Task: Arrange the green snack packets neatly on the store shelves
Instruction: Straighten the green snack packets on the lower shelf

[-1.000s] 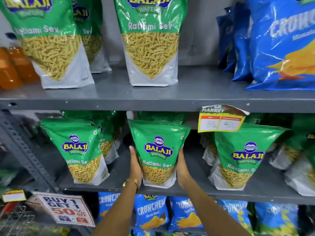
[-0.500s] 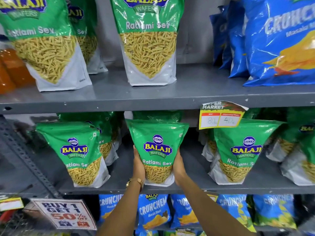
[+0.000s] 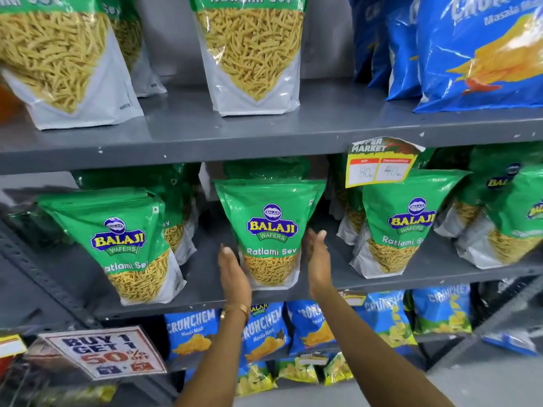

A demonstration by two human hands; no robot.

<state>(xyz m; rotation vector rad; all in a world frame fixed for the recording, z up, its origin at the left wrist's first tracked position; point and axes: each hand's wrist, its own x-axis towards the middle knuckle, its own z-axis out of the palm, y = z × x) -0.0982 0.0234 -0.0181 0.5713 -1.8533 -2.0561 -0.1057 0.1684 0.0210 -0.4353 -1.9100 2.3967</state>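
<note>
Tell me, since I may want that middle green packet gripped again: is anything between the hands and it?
Nothing visible. The left hand and right hand flank the middle packet with open palms; only bare shelf lies beside it.

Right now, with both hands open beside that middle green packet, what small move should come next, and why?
Probably shift to the left packet and square it up. The middle packet stands upright and faces front on the shelf, and both the left hand and right hand are open, not gripping it. The left packet leans sideways, so it seems the next one to fix.
</note>
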